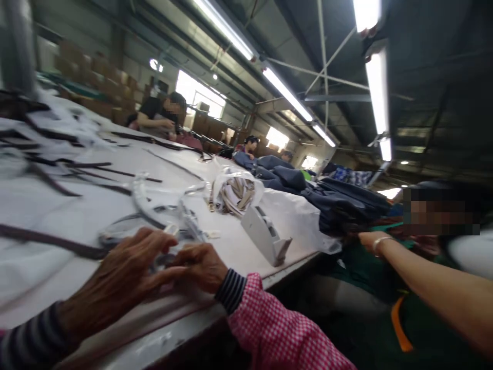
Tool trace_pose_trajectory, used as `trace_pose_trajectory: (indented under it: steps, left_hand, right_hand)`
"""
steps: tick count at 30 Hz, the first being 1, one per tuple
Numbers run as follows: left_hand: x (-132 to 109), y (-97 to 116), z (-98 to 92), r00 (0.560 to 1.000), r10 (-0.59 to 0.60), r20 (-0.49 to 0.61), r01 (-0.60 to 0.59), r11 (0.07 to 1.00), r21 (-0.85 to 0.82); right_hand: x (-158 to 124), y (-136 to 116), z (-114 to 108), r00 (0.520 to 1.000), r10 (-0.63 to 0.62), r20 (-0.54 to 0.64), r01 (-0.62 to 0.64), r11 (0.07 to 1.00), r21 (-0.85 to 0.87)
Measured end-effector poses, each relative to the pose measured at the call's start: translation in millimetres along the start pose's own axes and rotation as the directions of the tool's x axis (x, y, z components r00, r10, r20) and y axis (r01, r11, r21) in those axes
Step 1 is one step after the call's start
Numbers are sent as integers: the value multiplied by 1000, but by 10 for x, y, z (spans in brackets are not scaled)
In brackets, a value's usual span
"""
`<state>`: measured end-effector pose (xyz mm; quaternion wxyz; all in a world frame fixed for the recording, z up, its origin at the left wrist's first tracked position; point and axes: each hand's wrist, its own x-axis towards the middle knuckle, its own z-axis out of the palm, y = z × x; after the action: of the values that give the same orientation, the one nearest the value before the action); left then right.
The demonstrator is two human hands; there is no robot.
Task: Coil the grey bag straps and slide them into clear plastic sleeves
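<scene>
Nearly closed, left fingers (152,241) and right fingers (194,254) hold something greyish (159,262).

On the long white-covered table (231,252) we have: our bare left hand (123,277) and bare right hand (203,263), together near looped grey straps (143,211); one grey wedge-shaped tape dispenser (259,234); beige straps (235,196) bundled in clear plastic; heaped dark-blue fabric (342,200).

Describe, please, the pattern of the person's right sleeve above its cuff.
The sleeve is checked pink and white; see the head view.
</scene>
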<state>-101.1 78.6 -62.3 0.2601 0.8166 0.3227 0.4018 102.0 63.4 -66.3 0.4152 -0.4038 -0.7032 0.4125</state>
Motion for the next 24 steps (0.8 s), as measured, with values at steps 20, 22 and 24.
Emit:
trace_pose_trajectory:
  steps: [20,22,24]
  left_hand:
    - [14,-40,95,905,225,361,-283,952,115]
    - [6,-52,99,908,238,346,-291,950,109]
    - [-1,-61,102,908,243,343,-295,949,108]
  right_hand:
    - [287,-364,-362,841,227,492,-22,922,-387]
    - [283,-364,-361,844,187,503,45,910,-413]
    - [279,-358,-362,847,148,511,107,893,-437]
